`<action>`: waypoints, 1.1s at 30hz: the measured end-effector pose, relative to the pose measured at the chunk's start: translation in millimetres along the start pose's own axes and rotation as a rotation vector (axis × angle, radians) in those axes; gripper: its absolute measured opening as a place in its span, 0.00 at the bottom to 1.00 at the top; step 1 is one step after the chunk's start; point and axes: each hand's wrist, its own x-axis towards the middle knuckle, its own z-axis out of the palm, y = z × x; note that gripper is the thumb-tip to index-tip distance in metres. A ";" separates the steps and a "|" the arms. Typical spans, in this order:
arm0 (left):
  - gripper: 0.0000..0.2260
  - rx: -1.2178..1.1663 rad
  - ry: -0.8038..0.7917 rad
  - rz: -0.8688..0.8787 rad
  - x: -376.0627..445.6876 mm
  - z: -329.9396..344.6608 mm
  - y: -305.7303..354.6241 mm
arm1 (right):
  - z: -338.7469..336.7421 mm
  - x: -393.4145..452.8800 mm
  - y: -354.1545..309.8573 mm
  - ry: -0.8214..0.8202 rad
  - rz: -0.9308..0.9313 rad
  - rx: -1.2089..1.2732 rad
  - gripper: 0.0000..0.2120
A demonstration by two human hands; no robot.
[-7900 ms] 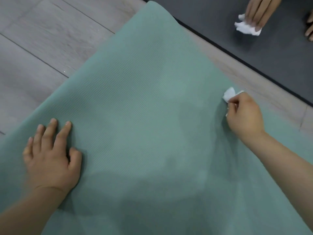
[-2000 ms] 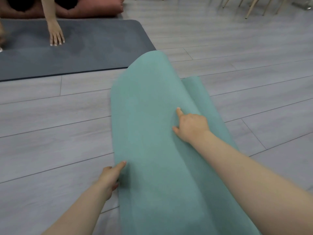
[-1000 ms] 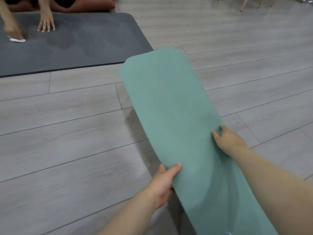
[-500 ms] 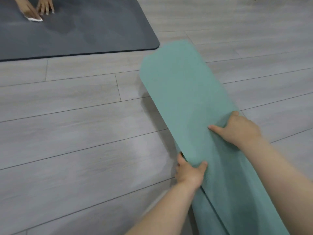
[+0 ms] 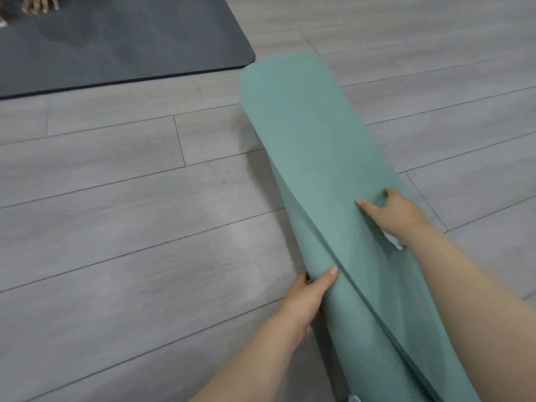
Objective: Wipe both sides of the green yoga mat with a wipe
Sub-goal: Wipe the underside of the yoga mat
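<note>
Folded green yoga mat (image 5: pixel 313 146) between gripping hands

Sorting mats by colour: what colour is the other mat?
Dark grey mat, head view.

Both bare forearms are reaching forward from the bottom of the view, the right one crossing in from the lower right. Left hand (image 5: pixel 304 297) is sitting at the near left edge of the green yoga mat (image 5: pixel 313 134), thumb lying on top and the rest of the fingers tucked under the folded edge, so it's basically gripping that edge. Right hand (image 5: pixel 397 216) is further up the mat toward its right side, fingers curled and pinching a fold, index finger pointing left across the surface. A bit of white wipe (image 5: pixel 394 242) is peeking out under its wrist.
</note>
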 end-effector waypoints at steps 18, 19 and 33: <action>0.24 -0.086 -0.091 0.062 -26.1 12.1 29.1 | -60.2 -26.5 -21.4 0.033 -0.131 0.318 0.21; 0.23 -0.066 -0.038 0.133 -26.8 8.3 29.7 | -64.4 -39.4 -29.0 0.005 -0.131 0.319 0.28; 0.42 0.936 0.311 0.417 -29.8 -5.0 33.8 | -83.7 -67.0 -32.5 0.098 -0.161 -0.367 0.15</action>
